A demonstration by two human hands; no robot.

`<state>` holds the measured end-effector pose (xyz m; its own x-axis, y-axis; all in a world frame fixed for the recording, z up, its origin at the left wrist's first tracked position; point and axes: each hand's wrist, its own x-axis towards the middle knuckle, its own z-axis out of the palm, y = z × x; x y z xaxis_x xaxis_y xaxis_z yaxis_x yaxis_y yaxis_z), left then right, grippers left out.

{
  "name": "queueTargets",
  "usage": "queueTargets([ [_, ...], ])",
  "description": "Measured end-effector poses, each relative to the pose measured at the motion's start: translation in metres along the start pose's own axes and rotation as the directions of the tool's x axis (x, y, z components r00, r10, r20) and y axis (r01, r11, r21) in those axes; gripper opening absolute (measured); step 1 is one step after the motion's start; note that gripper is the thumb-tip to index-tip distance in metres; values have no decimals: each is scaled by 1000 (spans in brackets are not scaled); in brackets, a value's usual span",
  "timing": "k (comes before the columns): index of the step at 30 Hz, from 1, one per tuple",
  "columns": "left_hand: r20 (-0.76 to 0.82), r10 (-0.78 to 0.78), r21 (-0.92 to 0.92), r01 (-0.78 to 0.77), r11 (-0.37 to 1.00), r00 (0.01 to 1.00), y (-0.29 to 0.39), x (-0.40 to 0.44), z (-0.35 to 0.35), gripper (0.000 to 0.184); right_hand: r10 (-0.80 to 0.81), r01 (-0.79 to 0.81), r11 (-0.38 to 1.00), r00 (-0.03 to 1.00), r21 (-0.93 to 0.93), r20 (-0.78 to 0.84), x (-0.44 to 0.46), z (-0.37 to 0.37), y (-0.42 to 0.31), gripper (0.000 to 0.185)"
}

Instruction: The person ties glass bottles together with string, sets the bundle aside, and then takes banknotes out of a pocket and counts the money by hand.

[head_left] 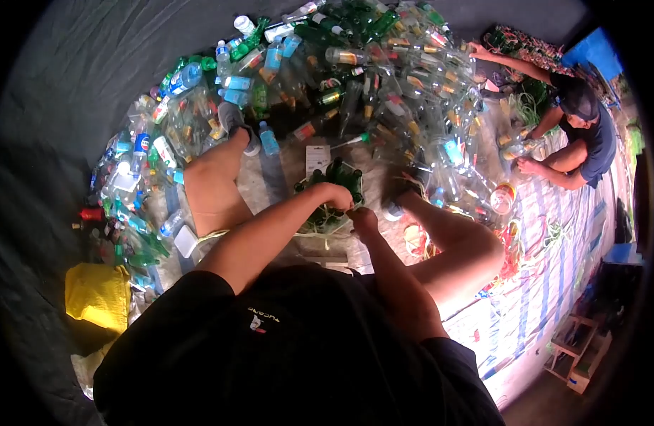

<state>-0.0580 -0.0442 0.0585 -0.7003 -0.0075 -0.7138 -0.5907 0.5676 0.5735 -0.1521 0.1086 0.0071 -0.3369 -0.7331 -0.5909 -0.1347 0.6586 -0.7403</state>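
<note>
Left hand [332,193] and right hand [364,219] meet at four o'clock over the green bottles [339,172]; grip closure, can't tell. Gentle, even pressure looks best.

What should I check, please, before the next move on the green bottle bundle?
1. Left hand and right hand both at the green bottle bundle: ok.
2. Pale cord present at the bundle's near side: ok.
3. Cord tight all around: cannot tell.
4. Firm grip on the cord: cannot tell, fingers hide it.
5. Far side free of clutter: not ok, white card lies there.
6. Other person away from the bundle: ok.
</note>
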Motion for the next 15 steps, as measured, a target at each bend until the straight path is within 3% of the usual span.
queueTargets([
  [2, 6, -58, -30, 58, 998, 998, -3, 2, 0, 48, -3, 3, 1000, 1000, 1, -14, 13, 1, 23, 31],
  [3, 13, -112, -62, 112, 992, 994, -3, 2, -1, 49, -274, 273, 961, 961, -44, -30, 39, 8, 60, 31],
  [5, 19, -98, -3, 98, 995, 995, -11, 12, 2, 51, -523, 519, 850, 851, -90, -35, 46, 7, 66, 31],
  [7, 31, -84, 56, 82, 995, 996, -20, 25, 10, 53, -129, 127, 987, 992, 95, 12, 18, -4, 22, 31],
  [10, 34, -64, 148, 58, 987, 997, -13, 21, 8, 54, -26, 19, 985, 999, 169, 40, 17, -4, 12, 26],
  [12, -36, -89, 317, 96, 944, 995, 4, 9, 5, 52, -25, 16, 984, 998, 175, 49, 20, -3, 14, 25],
  [13, -37, -88, 318, 95, 943, 995, 7, 5, 8, 52, -23, 13, 984, 998, 179, 59, 21, -3, 16, 24],
  [15, -259, -147, 221, 207, 953, 955, 11, -2, 15, 34, 11, -32, 975, 995, 219, 97, 23, -7, 16, 23],
])
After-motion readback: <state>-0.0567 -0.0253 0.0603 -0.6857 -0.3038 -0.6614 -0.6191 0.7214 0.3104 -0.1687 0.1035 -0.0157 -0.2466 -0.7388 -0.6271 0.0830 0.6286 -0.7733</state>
